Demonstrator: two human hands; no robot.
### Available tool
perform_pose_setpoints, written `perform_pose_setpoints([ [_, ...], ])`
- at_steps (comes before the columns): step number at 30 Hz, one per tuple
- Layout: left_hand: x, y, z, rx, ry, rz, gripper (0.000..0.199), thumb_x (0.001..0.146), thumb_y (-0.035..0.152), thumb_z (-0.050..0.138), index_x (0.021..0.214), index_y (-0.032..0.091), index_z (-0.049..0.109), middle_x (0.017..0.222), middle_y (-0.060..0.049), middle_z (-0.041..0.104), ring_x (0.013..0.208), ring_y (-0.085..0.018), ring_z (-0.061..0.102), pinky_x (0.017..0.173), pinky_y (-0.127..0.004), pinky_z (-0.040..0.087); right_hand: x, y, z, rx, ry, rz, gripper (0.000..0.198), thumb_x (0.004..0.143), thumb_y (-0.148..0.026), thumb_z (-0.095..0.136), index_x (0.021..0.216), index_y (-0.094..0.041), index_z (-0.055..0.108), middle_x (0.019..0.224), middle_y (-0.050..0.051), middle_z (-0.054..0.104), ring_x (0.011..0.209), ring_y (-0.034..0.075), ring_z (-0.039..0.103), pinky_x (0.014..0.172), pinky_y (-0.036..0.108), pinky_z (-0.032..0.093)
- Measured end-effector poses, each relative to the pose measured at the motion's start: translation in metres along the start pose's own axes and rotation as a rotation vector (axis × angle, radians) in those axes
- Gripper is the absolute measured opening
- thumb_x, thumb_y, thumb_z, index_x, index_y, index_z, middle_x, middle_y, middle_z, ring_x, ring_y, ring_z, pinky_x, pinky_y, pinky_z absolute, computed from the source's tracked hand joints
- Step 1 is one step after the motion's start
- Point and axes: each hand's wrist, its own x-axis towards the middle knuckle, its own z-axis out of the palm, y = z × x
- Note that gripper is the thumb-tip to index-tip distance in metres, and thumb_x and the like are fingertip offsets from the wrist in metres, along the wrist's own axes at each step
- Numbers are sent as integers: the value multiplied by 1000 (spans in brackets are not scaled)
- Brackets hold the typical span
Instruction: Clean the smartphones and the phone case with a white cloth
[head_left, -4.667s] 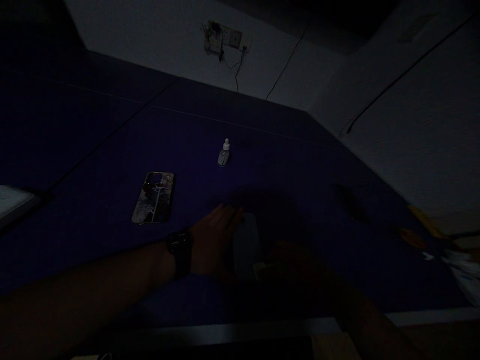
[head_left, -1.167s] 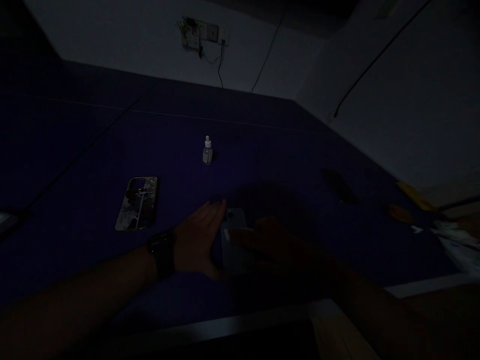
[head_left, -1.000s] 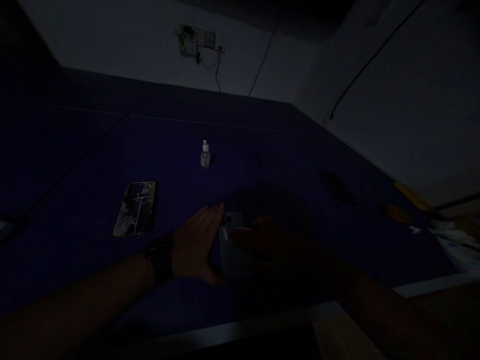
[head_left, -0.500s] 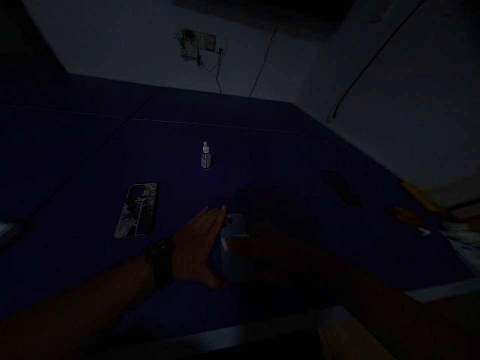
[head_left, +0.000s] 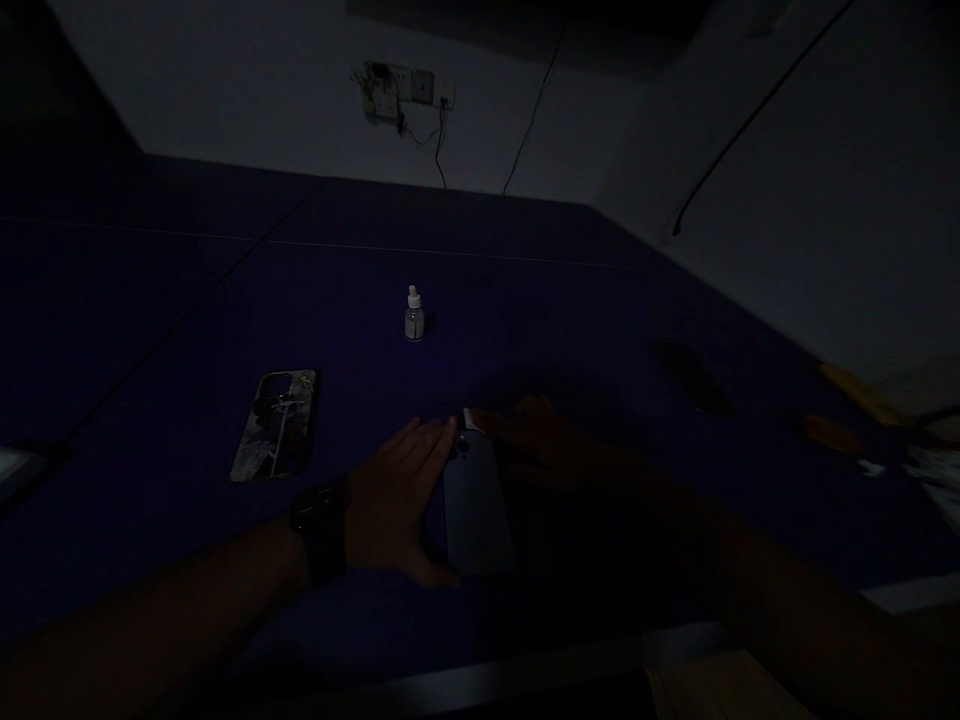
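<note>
A grey smartphone (head_left: 480,510) lies back up on the dark purple surface, its camera lenses at the far end. My left hand (head_left: 397,500), with a black watch on the wrist, steadies it along the left side, fingertips at the far corner and thumb at the near one. My right hand (head_left: 547,440), very dim, is past the phone's far right corner and presses a small white cloth or tissue (head_left: 474,420) under its fingers beside the camera. Most of the cloth is hidden. A patterned phone case (head_left: 276,425) rests left of my left hand.
A small dropper bottle (head_left: 414,318) stands upright beyond the phone. To the right lie a dark flat object (head_left: 694,378), an orange item (head_left: 829,434) and a yellow item (head_left: 862,393). A pale object (head_left: 19,468) sits at the left edge. Wall sockets (head_left: 409,88) with cables are behind.
My right hand has slid with the white cloth from the middle of the phone's back to its far end, uncovering the back. My left hand keeps its place at the phone's side.
</note>
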Motion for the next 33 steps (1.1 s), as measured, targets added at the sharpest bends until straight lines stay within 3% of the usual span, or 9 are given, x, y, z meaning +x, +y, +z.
perform_pose_setpoints([
  [5, 1, 3, 0, 16, -62, -36, 148, 59, 83, 68, 157, 6, -11, 158, -34, 27, 144, -50, 32, 117, -68, 23, -23, -16, 7, 101, -15, 61, 69, 98, -42, 49, 160, -26, 24, 158, 10, 43, 108, 28, 54, 94, 47, 41],
  [9, 2, 4, -4, -20, -112, -40, 149, 59, 77, 72, 157, 7, -15, 159, -34, 24, 147, -49, 28, 118, -68, 17, -28, -11, 14, 179, 115, 186, 61, 99, -25, 42, 158, -32, 30, 155, 6, 47, 121, 25, 56, 99, 47, 46],
  [14, -1, -11, -24, -125, -266, 111, 149, 60, 51, 81, 153, 18, -30, 165, -26, 13, 150, -46, 22, 119, -70, 9, -21, 6, 16, 197, 238, 286, 65, 90, -18, 48, 154, -27, 39, 148, 9, 55, 132, 27, 55, 107, 51, 46],
  [17, -4, -17, -38, -157, -319, 120, 135, 68, 31, 74, 153, 24, -30, 167, -21, 9, 151, -44, 19, 118, -67, 21, -21, 3, 11, 109, 206, 222, 60, 88, -15, 50, 147, -29, 50, 149, 7, 54, 135, 27, 53, 111, 53, 41],
  [22, 4, 12, -36, -96, -73, -147, 103, 83, 37, 67, 160, 20, 2, 149, -18, 41, 135, -35, 42, 107, -53, 45, -21, 0, 13, 44, 204, 173, 42, 95, -28, 55, 137, -26, 60, 140, 10, 63, 128, 28, 60, 111, 57, 39],
  [25, 14, 33, -22, 30, -23, -219, 112, 64, 66, 81, 152, 16, 32, 136, -19, 51, 121, -39, 51, 100, -59, 47, -23, 12, 15, 97, 227, 147, 36, 99, -22, 48, 130, -24, 66, 132, 11, 68, 122, 26, 64, 107, 54, 45],
  [27, 17, 39, -18, 99, -61, -235, 97, 63, 61, 83, 142, 16, 46, 128, -16, 57, 113, -38, 55, 95, -58, 49, -28, 20, 12, 137, 282, 137, 37, 98, -18, 46, 128, -23, 67, 128, 11, 71, 118, 24, 66, 103, 51, 50],
  [29, 16, 39, -20, 134, -102, -240, 83, 68, 44, 80, 140, 17, 48, 127, -15, 58, 111, -36, 56, 95, -54, 50, -34, 23, 7, 194, 357, 134, 36, 97, -18, 47, 126, -24, 68, 124, 11, 72, 115, 23, 67, 99, 47, 54],
  [33, 8, 34, -34, 131, -128, -200, 91, 68, 24, 72, 150, 16, 34, 133, -14, 54, 117, -34, 53, 101, -51, 47, -41, 11, 1, 308, 453, 84, 33, 99, -18, 47, 124, -24, 68, 119, 10, 71, 110, 21, 68, 92, 39, 57],
])
